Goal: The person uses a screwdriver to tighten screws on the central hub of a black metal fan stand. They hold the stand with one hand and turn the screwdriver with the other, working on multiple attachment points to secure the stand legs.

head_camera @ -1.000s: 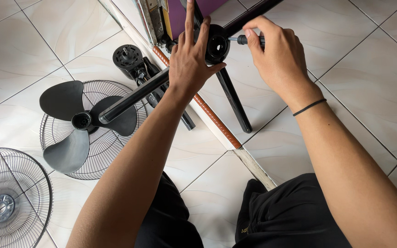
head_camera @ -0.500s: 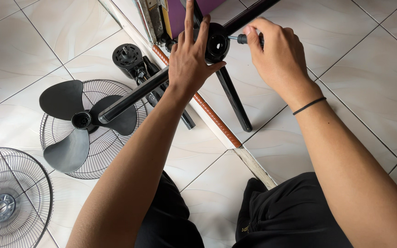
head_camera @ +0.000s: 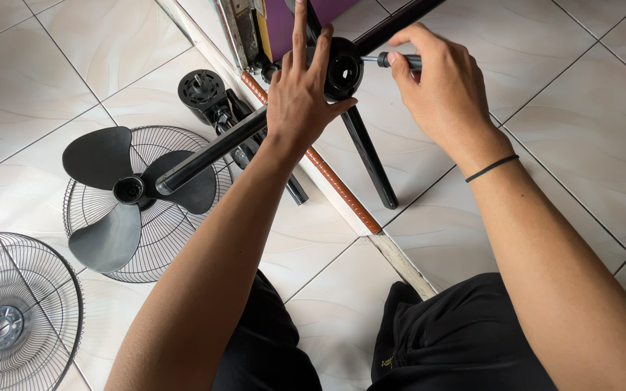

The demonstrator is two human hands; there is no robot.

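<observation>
Two grilles (head_camera: 9, 318) on the tiles, one blade (head_camera: 114, 192), one motor (head_camera: 202, 90); left hand (head_camera: 300, 101) spread flat against the hub (head_camera: 344, 70), right hand (head_camera: 440, 90) gripping a screwdriver (head_camera: 398, 61) at it

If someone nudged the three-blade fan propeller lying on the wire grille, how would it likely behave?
The black propeller looks like thin moulded plastic, so probably light for its size and fairly stiff. It rests on the domed wire grille, so a push would likely make it slide or rock rather than roll. The black pole crosses over its hub and might block it.
</observation>
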